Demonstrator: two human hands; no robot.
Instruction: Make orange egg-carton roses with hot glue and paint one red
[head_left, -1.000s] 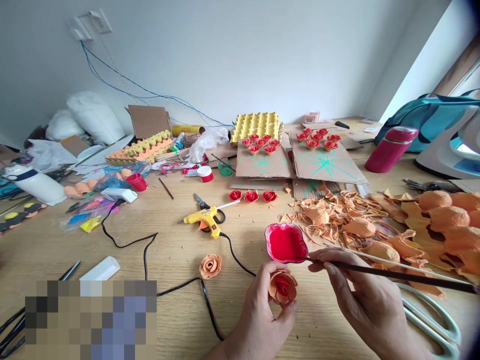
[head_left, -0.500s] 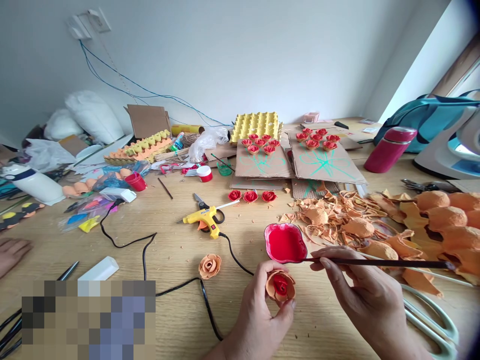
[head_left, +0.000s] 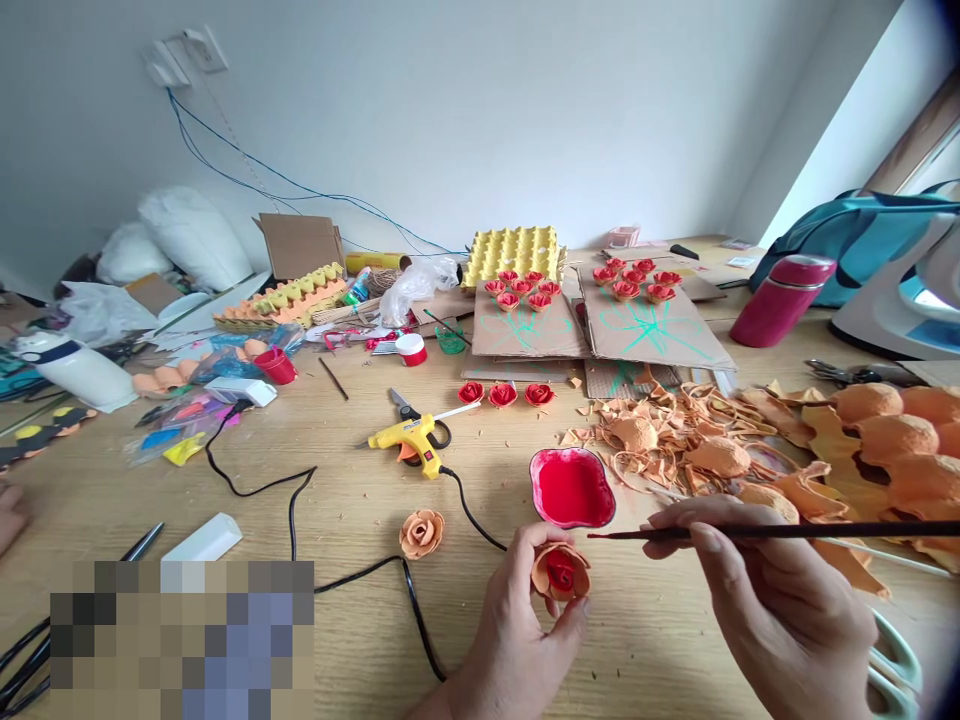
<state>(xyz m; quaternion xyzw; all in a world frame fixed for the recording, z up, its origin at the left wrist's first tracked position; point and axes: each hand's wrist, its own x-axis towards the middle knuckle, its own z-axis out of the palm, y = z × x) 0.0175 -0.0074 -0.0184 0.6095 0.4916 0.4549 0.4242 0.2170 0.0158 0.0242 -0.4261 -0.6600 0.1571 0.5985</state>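
My left hand [head_left: 517,620] is closed around a paper rose [head_left: 561,572] whose centre is red and whose outer petals are bare orange. In my right hand [head_left: 765,590] is a thin dark paintbrush [head_left: 720,533], held nearly level. Its red tip hovers just above and right of the rose, apart from it. Right behind the rose stands a small wavy-edged dish [head_left: 535,490] of red paint. An unpainted orange rose [head_left: 421,534] lies to the left of my left hand. Three red roses [head_left: 502,394] sit in a row farther back.
A yellow glue gun [head_left: 409,440] with a black cord rests on scissors [head_left: 405,405]. Torn egg-carton scraps [head_left: 645,435] are heaped at right, near pale-handled scissors [head_left: 892,660]. Cardboard sheets [head_left: 652,335] carry more red roses. Another person's hand [head_left: 10,518] shows at the left edge.
My right hand has moved right and slightly down, bringing the brush tip away from the paint dish's rim. My left hand and the rose stay nearly still. The other person's hand has shifted left.
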